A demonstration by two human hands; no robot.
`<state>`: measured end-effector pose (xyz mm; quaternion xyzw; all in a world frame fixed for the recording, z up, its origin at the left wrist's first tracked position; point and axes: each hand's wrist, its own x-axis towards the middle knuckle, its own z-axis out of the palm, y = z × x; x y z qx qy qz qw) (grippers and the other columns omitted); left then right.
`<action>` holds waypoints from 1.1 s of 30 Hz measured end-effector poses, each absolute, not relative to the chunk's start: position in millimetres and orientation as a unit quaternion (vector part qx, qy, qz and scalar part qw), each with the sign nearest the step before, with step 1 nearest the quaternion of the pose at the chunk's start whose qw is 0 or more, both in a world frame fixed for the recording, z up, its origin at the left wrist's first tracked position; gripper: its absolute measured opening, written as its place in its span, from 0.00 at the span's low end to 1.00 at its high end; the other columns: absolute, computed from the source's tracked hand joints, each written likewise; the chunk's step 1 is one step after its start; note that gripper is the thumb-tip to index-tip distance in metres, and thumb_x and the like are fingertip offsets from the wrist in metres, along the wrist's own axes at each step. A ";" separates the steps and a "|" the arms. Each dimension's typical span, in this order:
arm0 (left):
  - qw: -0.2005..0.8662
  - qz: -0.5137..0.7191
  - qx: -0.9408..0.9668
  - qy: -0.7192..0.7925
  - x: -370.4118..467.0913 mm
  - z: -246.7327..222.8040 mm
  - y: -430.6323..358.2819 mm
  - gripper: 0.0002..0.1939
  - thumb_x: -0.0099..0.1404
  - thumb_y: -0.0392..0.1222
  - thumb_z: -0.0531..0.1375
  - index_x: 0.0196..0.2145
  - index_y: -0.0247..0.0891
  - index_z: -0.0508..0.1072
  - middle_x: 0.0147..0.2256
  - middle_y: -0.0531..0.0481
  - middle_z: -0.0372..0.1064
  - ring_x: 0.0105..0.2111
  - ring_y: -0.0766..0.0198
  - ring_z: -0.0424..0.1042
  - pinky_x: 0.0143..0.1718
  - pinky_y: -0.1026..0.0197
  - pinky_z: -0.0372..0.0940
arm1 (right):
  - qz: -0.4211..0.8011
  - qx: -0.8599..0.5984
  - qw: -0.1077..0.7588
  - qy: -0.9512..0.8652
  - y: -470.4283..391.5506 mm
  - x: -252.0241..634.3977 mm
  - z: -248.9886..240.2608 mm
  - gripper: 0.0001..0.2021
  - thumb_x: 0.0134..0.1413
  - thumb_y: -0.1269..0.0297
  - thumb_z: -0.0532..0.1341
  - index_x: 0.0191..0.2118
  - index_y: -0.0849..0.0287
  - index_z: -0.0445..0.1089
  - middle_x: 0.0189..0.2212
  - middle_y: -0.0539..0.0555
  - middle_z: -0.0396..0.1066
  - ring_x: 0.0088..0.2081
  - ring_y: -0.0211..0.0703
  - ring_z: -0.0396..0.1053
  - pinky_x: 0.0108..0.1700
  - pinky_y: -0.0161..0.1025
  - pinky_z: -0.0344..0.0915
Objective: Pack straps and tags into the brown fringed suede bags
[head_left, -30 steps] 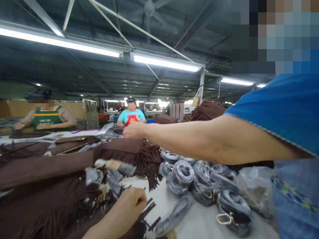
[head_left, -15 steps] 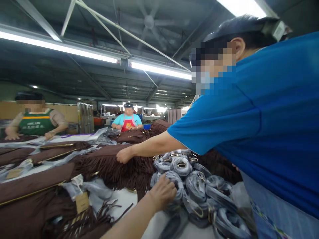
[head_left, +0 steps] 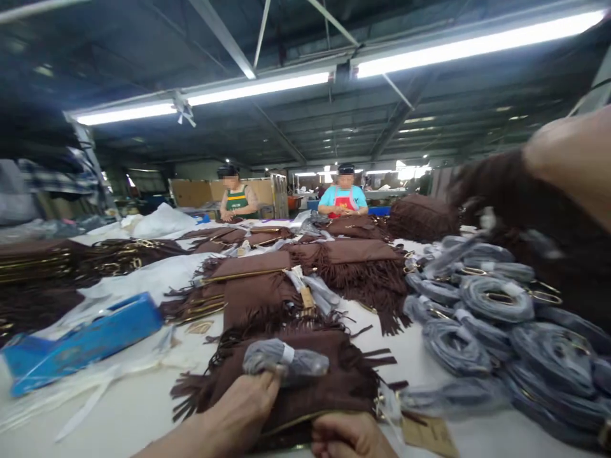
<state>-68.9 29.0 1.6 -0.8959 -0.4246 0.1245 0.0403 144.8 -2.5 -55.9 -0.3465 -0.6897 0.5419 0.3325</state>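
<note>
A brown fringed bag point(head_left: 329, 340) lies flat in front of me, its gold zipper edge towards me. My left hand point(head_left: 255, 394) is closed on a coiled strap point(head_left: 267, 357) in grey plastic with a white band, held over the bag. My right hand point(head_left: 351, 436) is closed at the bag's zipper edge, partly cut off by the frame's lower border. Beside it, on the right, lie a tan paper tag point(head_left: 429, 436) and a grey plastic-wrapped length point(head_left: 453, 395).
Several wrapped strap coils point(head_left: 496, 299) are heaped on the right. More fringed bags point(head_left: 258, 270) spread beyond mine. A blue tape dispenser point(head_left: 86, 343) stands left, near stacked brown pieces point(head_left: 38, 267). A co-worker's arm point(head_left: 573, 159) reaches in at right beside dark brown fringed material. Two people stand far across.
My view has turned left. One of my hands was at the strap heap; now both are at the near bag, a strap coil in my left. The blue-shirted co-worker has mostly left view.
</note>
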 end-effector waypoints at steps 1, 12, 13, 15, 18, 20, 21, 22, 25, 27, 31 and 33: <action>0.012 0.124 -0.893 -0.432 -70.6 4.6 25.4 0.21 0.56 0.28 0.50 0.48 0.28 0.64 0.42 0.39 0.70 0.36 0.54 0.72 0.33 0.58 0.65 | 0.540 -0.349 0.337 -0.687 -2.6 145.4 -54.8 0.10 0.41 0.65 0.54 0.27 0.61 0.71 0.21 0.49 0.66 0.24 0.35 0.62 0.27 0.30 0.57; 0.019 -0.007 -0.923 -0.385 -29.5 51.5 69.7 0.16 0.60 0.49 0.56 0.41 0.35 0.69 0.39 0.41 0.70 0.41 0.48 0.68 0.40 0.49 0.60 | 0.455 -0.413 0.346 -0.709 -5.5 145.3 -62.7 0.08 0.45 0.65 0.57 0.24 0.59 0.74 0.18 0.47 0.64 0.23 0.35 0.59 0.26 0.29 0.54; -0.010 0.019 -0.919 -0.393 -28.6 51.8 74.0 0.15 0.60 0.49 0.55 0.39 0.35 0.70 0.36 0.42 0.72 0.38 0.49 0.69 0.38 0.51 0.62 | 0.462 -0.408 0.349 -0.706 -5.5 145.3 -63.4 0.09 0.46 0.65 0.57 0.24 0.59 0.74 0.18 0.48 0.64 0.23 0.34 0.59 0.25 0.29 0.54; -0.049 0.050 -0.918 -0.390 -29.1 51.5 76.9 0.11 0.61 0.46 0.54 0.34 0.38 0.72 0.33 0.45 0.72 0.34 0.53 0.71 0.34 0.57 0.62 | 0.486 -0.402 0.357 -0.689 -5.9 144.6 -64.4 0.11 0.47 0.62 0.57 0.25 0.60 0.74 0.18 0.48 0.64 0.21 0.33 0.58 0.23 0.29 0.53; -0.075 0.057 -0.911 -0.403 -30.6 53.0 72.5 0.08 0.58 0.41 0.55 0.32 0.39 0.73 0.35 0.47 0.72 0.34 0.56 0.71 0.32 0.60 0.62 | 0.510 -0.405 0.364 -0.666 -6.7 142.8 -65.5 0.14 0.48 0.56 0.57 0.28 0.61 0.74 0.18 0.49 0.65 0.20 0.33 0.57 0.22 0.29 0.53; -0.084 0.072 -0.901 -0.420 -28.8 56.8 70.1 0.07 0.55 0.41 0.56 0.31 0.39 0.72 0.34 0.47 0.72 0.35 0.55 0.71 0.31 0.61 0.62 | 0.512 -0.401 0.369 -0.664 -7.4 141.8 -65.9 0.15 0.48 0.55 0.57 0.28 0.61 0.74 0.17 0.49 0.65 0.20 0.34 0.58 0.23 0.30 0.54; -0.090 0.080 -0.897 -0.426 -27.0 59.3 70.1 0.08 0.54 0.41 0.57 0.33 0.39 0.72 0.34 0.46 0.72 0.35 0.54 0.71 0.31 0.60 0.63 | 0.514 -0.400 0.374 -0.660 -7.8 141.4 -65.9 0.15 0.49 0.54 0.57 0.28 0.61 0.74 0.17 0.49 0.65 0.21 0.34 0.58 0.24 0.30 0.55; -0.096 0.087 -0.895 -0.427 -24.6 61.8 70.9 0.12 0.52 0.41 0.58 0.37 0.40 0.72 0.35 0.46 0.72 0.36 0.53 0.71 0.32 0.60 0.63 | 0.519 -0.400 0.378 -0.654 -8.2 141.2 -65.8 0.15 0.49 0.55 0.58 0.27 0.61 0.74 0.18 0.49 0.65 0.21 0.34 0.59 0.25 0.30 0.55; -0.139 0.114 -0.909 -0.377 -16.4 67.7 76.0 0.28 0.50 0.37 0.59 0.50 0.43 0.65 0.42 0.46 0.71 0.40 0.55 0.70 0.36 0.60 0.63 | 0.531 -0.405 0.385 -0.637 -9.8 140.9 -64.5 0.13 0.49 0.56 0.58 0.27 0.61 0.73 0.18 0.49 0.66 0.22 0.34 0.60 0.26 0.30 0.56; -0.167 0.138 -0.918 -0.334 -12.6 68.5 79.9 0.26 0.50 0.34 0.57 0.48 0.44 0.67 0.41 0.48 0.72 0.38 0.57 0.70 0.35 0.62 0.62 | 0.531 -0.402 0.386 -0.639 -10.8 140.7 -62.8 0.13 0.49 0.57 0.58 0.27 0.61 0.73 0.18 0.49 0.65 0.22 0.34 0.59 0.26 0.30 0.56; -0.175 0.144 -0.918 -0.326 -15.1 64.5 85.8 0.14 0.49 0.33 0.58 0.35 0.42 0.73 0.32 0.52 0.71 0.32 0.61 0.68 0.30 0.65 0.60 | 0.521 -0.400 0.385 -0.649 -11.9 140.0 -59.9 0.12 0.50 0.59 0.58 0.25 0.61 0.72 0.16 0.47 0.63 0.20 0.33 0.57 0.25 0.30 0.54; -0.176 0.131 -0.919 -0.327 -22.3 62.7 85.3 0.12 0.50 0.33 0.59 0.34 0.43 0.72 0.32 0.54 0.69 0.33 0.63 0.67 0.31 0.66 0.60 | 0.520 -0.405 0.387 -0.645 -12.2 139.4 -59.8 0.11 0.49 0.60 0.58 0.25 0.61 0.72 0.16 0.46 0.62 0.20 0.32 0.56 0.24 0.29 0.53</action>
